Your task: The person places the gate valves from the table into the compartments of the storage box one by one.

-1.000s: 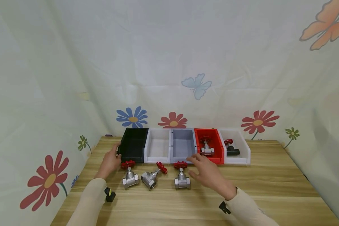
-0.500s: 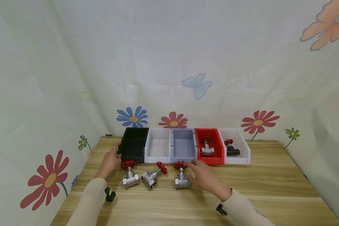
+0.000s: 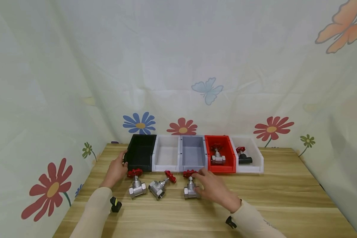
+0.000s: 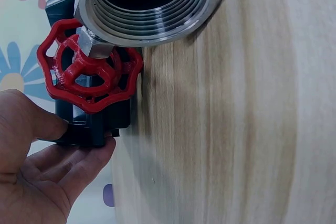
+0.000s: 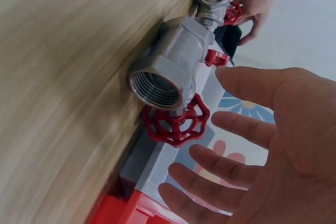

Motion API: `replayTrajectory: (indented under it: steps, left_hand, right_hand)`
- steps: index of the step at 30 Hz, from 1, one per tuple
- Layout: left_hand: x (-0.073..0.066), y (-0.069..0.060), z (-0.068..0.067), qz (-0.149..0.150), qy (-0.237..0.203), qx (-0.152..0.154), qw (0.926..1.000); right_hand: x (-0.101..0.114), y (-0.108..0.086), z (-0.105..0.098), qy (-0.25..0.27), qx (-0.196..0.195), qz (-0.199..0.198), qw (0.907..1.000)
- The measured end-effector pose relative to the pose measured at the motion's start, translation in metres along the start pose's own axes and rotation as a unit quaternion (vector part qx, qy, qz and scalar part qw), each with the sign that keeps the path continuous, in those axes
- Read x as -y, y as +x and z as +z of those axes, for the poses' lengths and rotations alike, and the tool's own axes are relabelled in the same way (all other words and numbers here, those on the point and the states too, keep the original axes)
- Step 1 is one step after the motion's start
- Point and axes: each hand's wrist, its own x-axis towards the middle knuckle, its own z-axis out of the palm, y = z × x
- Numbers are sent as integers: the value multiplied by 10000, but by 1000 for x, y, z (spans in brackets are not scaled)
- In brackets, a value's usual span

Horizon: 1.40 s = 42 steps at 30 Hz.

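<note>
My left hand (image 3: 116, 170) grips the outer side of the black bin (image 3: 141, 152); in the left wrist view its thumb (image 4: 47, 124) and fingers (image 4: 86, 169) close on the bin's edge. Beside it on the table lies a steel gate valve (image 3: 137, 188) with a red handwheel (image 4: 89, 66). A second valve (image 3: 157, 189) lies tilted in the middle. My right hand (image 3: 215, 188) hovers at the right side of a third valve (image 3: 190, 191). In the right wrist view its fingers (image 5: 226, 166) are spread and relaxed, apart from that valve's handwheel (image 5: 176, 121).
The bins stand in a row at the back: black, white (image 3: 166, 168), grey (image 3: 193, 168), red (image 3: 221, 170) and white (image 3: 250, 170). A steel valve (image 3: 217, 158) lies in the red one, a black valve with a red handle (image 3: 244, 159) in the right white one. A patterned curtain (image 3: 166, 66) hangs behind.
My right hand has moved left and slightly down, from beside the third valve to close against its right side. The left hand, bins and valves have stayed put.
</note>
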Motion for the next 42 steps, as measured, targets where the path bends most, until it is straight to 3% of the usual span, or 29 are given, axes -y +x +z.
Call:
replayTrajectory:
  steps: [15, 31, 42]
  left_hand:
    - [0, 1, 1, -57, 11, 44, 10000]
    - [0, 1, 0, -15, 73, 76, 9999]
    - [1, 2, 2, -4, 63, 56, 10000]
  right_hand:
    - [-2, 3, 13, -71, 170, 124, 9998]
    - [-2, -1, 26, -152, -246, -292, 9992]
    - [5, 0, 28, 6, 69, -248, 9997]
